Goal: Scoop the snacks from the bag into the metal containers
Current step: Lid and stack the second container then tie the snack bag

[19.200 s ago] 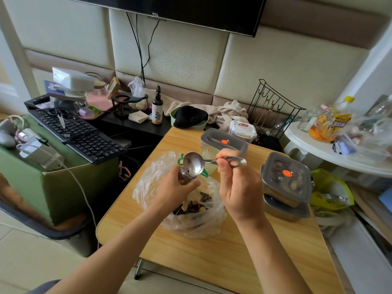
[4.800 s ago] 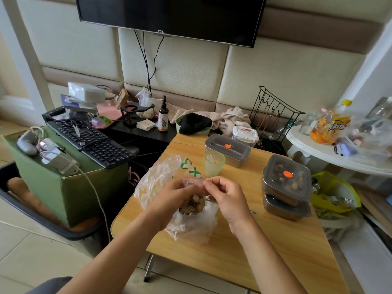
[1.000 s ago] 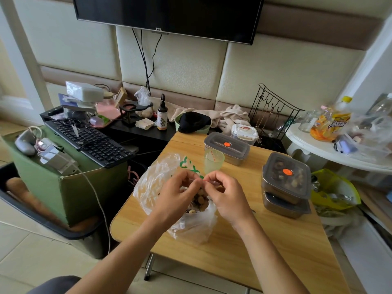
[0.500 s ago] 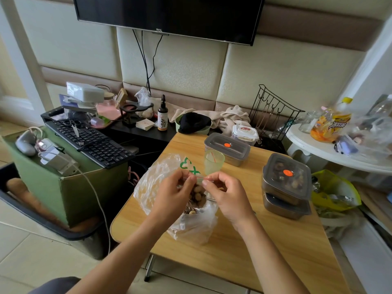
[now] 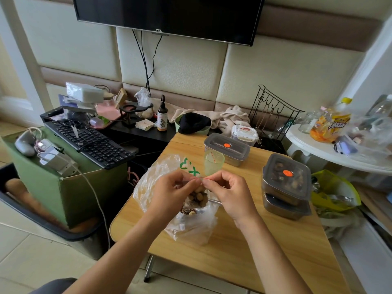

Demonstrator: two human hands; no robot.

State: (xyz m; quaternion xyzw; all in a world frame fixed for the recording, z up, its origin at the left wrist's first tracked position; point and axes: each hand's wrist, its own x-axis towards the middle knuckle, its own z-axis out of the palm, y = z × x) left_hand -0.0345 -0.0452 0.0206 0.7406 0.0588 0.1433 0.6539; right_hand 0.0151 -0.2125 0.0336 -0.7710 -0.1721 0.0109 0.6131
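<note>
Left hand (image 5: 171, 187) and right hand (image 5: 229, 189) each pinch the top edge of the bag (image 5: 191, 225), which slumps on the wooden table (image 5: 254, 251). It's thin, crinkly film, probably light and floppy, so grip it at the rim. Knobbly brown snacks (image 5: 196, 198) sit inside. Beyond are the rigid, lidded metal containers (image 5: 286, 187).

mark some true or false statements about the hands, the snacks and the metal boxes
1. The left hand and right hand both pinch a clear plastic edge above the snacks. True.
2. The right hand holds a spoon. False: it only pinches plastic.
3. A green cup stands on the table beyond the hands. True.
4. The metal box at the back is open. False: a grey lid with an orange dot covers it.
5. Two metal boxes are stacked on the table's right side. True.
</note>
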